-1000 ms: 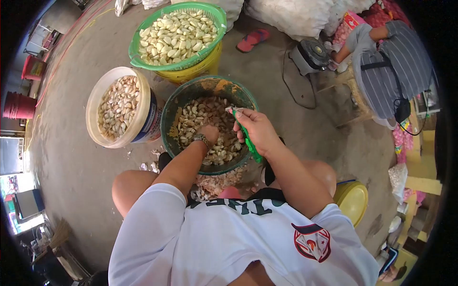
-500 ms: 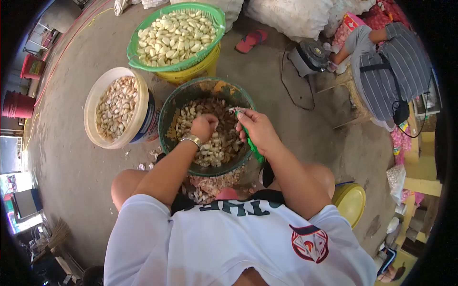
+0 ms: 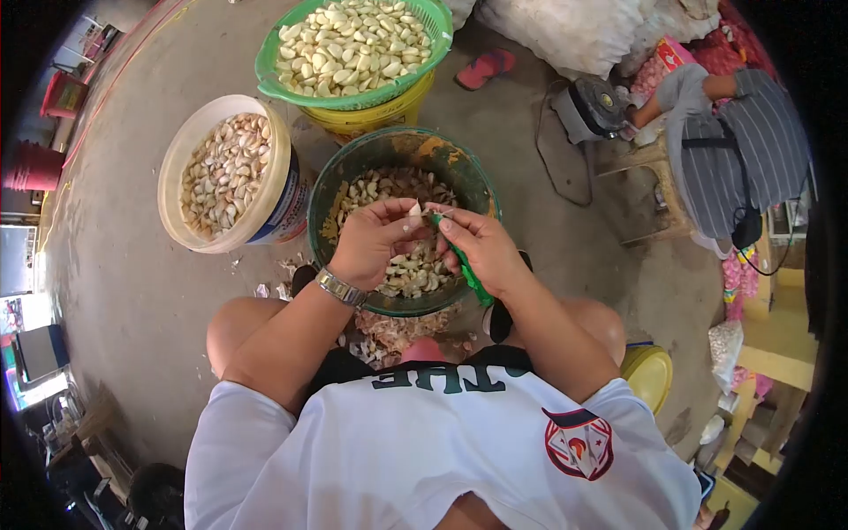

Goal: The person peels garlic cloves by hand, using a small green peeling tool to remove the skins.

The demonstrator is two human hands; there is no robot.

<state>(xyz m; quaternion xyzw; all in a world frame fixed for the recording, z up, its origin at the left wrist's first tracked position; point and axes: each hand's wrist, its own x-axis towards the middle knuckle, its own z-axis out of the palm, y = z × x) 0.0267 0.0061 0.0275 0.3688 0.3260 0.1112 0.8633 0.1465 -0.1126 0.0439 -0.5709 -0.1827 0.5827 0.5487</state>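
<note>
My left hand (image 3: 367, 243), with a metal watch at the wrist, pinches a pale garlic clove (image 3: 415, 210) between thumb and fingertips. Opposite it, my right hand (image 3: 488, 252) is closed around a small knife (image 3: 475, 283) with a green handle trailing below the palm. The knife's tip end is right by the clove, mostly hidden by my fingers. Both hands are over a dark green tub (image 3: 316, 193) between my knees. Loose garlic cloves (image 3: 415, 276) lie inside the tub, some pale and others brownish.
Left of the tub stands a white bucket (image 3: 168, 199) of unpeeled cloves. Behind, a green basket (image 3: 439, 44) of peeled cloves rests on a yellow bucket (image 3: 389, 115). Garlic skins (image 3: 402, 327) litter the floor before me. A seated person (image 3: 751, 150) is at right, beside a black-topped device (image 3: 590, 106).
My left hand has come up from the cloves in the tub and moved right to meet the knife, now with a clove in its fingertips. My right hand keeps the knife.
</note>
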